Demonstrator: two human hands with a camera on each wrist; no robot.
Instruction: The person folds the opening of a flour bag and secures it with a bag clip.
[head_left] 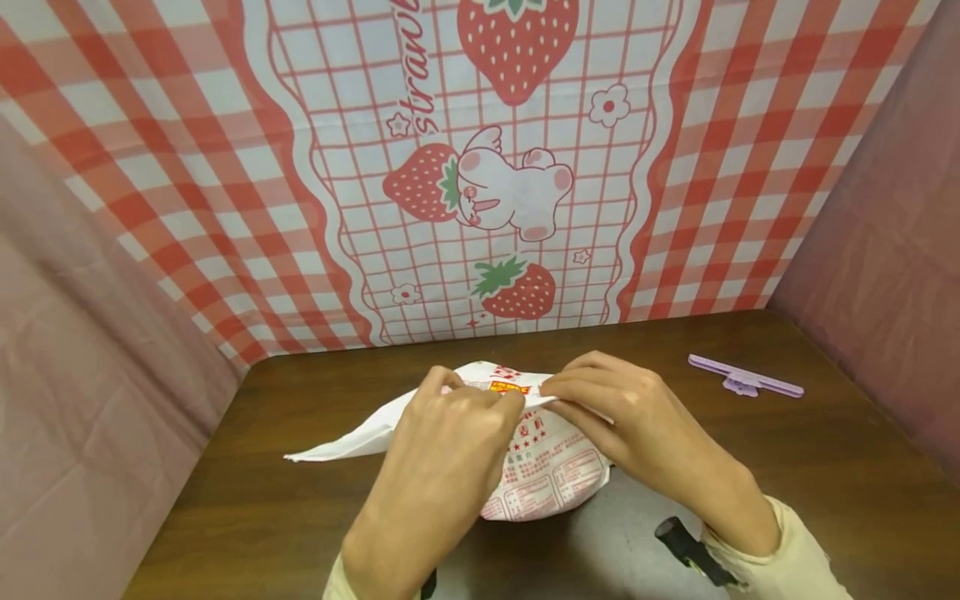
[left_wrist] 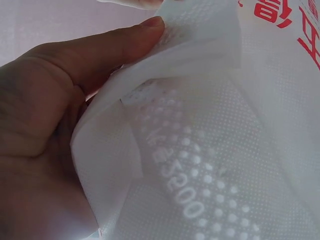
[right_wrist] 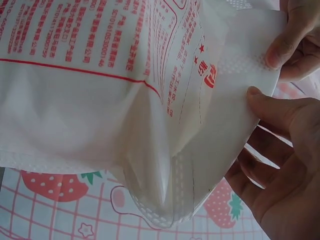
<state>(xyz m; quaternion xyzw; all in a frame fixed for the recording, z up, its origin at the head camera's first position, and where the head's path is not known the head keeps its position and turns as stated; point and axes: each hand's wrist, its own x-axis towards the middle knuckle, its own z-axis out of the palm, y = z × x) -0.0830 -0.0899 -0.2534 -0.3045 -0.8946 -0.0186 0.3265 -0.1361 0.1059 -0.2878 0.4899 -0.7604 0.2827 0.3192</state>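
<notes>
A white bag with red print [head_left: 551,471] stands on the table between my two hands, its upper part folded over and one white flap pointing out to the left. My left hand [head_left: 442,458] grips the folded top edge with curled fingers. In the left wrist view the thumb of that left hand [left_wrist: 45,110] lies along the fold of the bag [left_wrist: 210,135]. On the other side my right hand [head_left: 652,425] pinches the same edge. The right wrist view shows the right hand [right_wrist: 290,155] with its thumb on the near side and fingers behind. The bag's contents are hidden.
A light purple bag clip [head_left: 745,377] lies on the dark wooden table [head_left: 810,475] at the right. Behind the table hangs a checked strawberry cloth [head_left: 645,192], with pinkish curtains [head_left: 862,217] at both sides. A greyish patch [head_left: 600,550] shows on the table near me.
</notes>
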